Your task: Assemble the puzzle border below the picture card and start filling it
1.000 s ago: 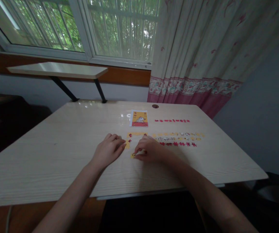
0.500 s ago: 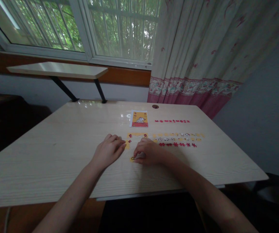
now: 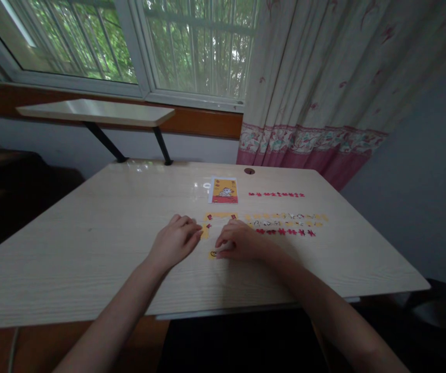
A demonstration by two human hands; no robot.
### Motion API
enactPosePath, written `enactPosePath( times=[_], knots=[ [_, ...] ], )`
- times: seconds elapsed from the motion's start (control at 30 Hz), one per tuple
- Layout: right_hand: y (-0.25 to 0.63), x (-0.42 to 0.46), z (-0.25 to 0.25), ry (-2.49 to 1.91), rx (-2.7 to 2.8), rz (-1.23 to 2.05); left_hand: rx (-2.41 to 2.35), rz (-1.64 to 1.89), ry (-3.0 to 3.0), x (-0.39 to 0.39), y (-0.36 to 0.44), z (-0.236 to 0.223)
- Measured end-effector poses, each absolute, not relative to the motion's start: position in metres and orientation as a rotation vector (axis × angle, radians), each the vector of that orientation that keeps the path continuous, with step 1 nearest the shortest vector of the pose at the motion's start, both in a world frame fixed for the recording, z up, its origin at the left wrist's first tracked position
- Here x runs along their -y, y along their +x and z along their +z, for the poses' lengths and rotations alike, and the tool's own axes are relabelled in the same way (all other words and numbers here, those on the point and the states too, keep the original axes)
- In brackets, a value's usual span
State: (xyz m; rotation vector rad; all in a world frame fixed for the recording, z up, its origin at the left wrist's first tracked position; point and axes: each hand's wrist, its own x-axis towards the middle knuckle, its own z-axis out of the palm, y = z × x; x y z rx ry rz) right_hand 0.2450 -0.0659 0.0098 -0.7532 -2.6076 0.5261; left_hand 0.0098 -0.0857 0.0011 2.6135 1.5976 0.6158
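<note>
Pale wood-grain desk [image 3: 90, 259] fills mid-frame; window [image 3: 199, 52] w/ bars and foliage at top ctr. and upper L, floral curtain [image 3: 308, 93] upper R. Raised shelf [image 3: 94, 111] on black legs, L of ctr., upper part of frame.

Head view: puzzle pcs. lie about frame ctr. Joined yellow pcs. [image 3: 220, 214] w/ red marks form a corner: top strip plus L side. Loose yellow pc. [image 3: 212, 254] w/ dark curl sits below, apart from them. My L hand [image 3: 174, 241] is palm-down at L side of the corner, fingers curled, thumb near index; can't tell if the tips press together. My R hand [image 3: 242, 241] is over the desk R of ctr., thumb tip at R edge of the loose pc., index tip slightly apart above; no firm pinch seen.

Picture card [image 3: 225, 190], yellow/red w/ white animal, lies above the corner. R of ctr.: upper red row [image 3: 277, 195], two yellow/white rows [image 3: 285, 216], lower red row [image 3: 288, 232] partly behind R hand.
</note>
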Motion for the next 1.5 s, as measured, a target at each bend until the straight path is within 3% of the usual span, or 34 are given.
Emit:
enactPosePath(
  times=[0.27, 0.57, 1.5],
  knots=[
    [0.240, 0.039, 0.010, -1.062, 2.561, 0.286, -1.502, 0.570, 2.663, 0.088, 0.012, 0.002],
    [0.218, 0.025, 0.009, -1.076, 2.699, 0.148, -1.455, 0.540, 2.675, 0.091, 0.014, 0.006],
    [0.204, 0.026, -0.002, -1.248, 2.367, 0.725, -1.474, 0.478, 2.667, 0.090, 0.014, 0.004]
  ],
)
